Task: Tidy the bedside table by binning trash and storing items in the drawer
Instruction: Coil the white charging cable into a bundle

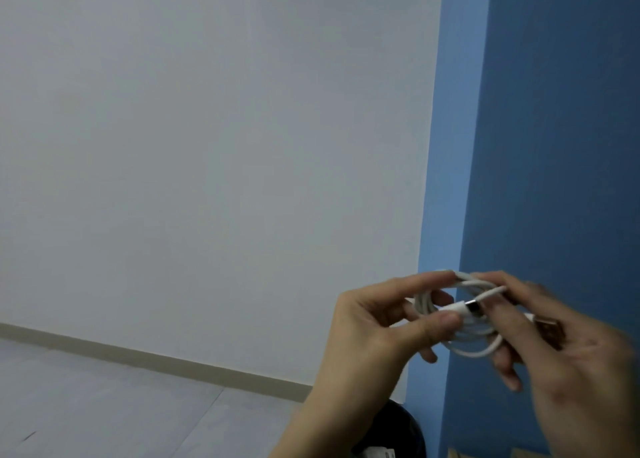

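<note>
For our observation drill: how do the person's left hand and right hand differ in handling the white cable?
The left hand pinches the coiled white cable between thumb and forefinger; the right hand curls its fingers round the other side. The left hand looks sharp, the right hand blurred. The left hand shows against the white wall, the right hand against the blue wall. Both hold the same coil.

The coiled cable [464,336] looks like smooth white plastic, its plug tip [471,308] shiny metal; the walls [207,146] look matt.
</note>
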### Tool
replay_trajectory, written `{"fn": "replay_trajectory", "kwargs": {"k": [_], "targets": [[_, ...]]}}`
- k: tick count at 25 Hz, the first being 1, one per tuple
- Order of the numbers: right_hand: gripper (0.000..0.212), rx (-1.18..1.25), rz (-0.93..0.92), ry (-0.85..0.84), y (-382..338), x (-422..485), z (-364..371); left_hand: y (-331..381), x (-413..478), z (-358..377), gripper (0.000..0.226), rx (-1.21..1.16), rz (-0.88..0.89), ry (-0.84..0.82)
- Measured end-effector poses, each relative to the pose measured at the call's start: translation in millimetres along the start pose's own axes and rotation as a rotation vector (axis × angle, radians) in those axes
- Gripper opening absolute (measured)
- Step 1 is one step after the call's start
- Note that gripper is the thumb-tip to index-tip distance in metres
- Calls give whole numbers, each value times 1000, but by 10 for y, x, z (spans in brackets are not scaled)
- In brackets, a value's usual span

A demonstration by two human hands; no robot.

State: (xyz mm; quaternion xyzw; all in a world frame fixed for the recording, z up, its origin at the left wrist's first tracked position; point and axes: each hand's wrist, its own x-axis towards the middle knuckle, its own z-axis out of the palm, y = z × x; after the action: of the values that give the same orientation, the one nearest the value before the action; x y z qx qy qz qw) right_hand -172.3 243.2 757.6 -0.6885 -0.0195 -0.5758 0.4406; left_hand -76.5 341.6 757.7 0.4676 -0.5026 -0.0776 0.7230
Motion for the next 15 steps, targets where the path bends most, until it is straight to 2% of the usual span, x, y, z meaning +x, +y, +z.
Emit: {"fn": "replay_trajectory", "kwargs": {"k": [2,5,9,14,15], "targets": [[17,29,8,6,22,-13,7,1,-3,39,22,-67,-42,69],[12,35,-34,-6,35,-40,20,0,-1,80,31,-63,-1,124],[6,-98,-162,3,31,-107,46,-11,-7,102,32,136,117,240],[7,-51,-119,11,16,-102,55,-40,16,117,33,409,255,236],[15,5,-91,11,20,-88,46,-52,20,114,29,461,256,207]]}}
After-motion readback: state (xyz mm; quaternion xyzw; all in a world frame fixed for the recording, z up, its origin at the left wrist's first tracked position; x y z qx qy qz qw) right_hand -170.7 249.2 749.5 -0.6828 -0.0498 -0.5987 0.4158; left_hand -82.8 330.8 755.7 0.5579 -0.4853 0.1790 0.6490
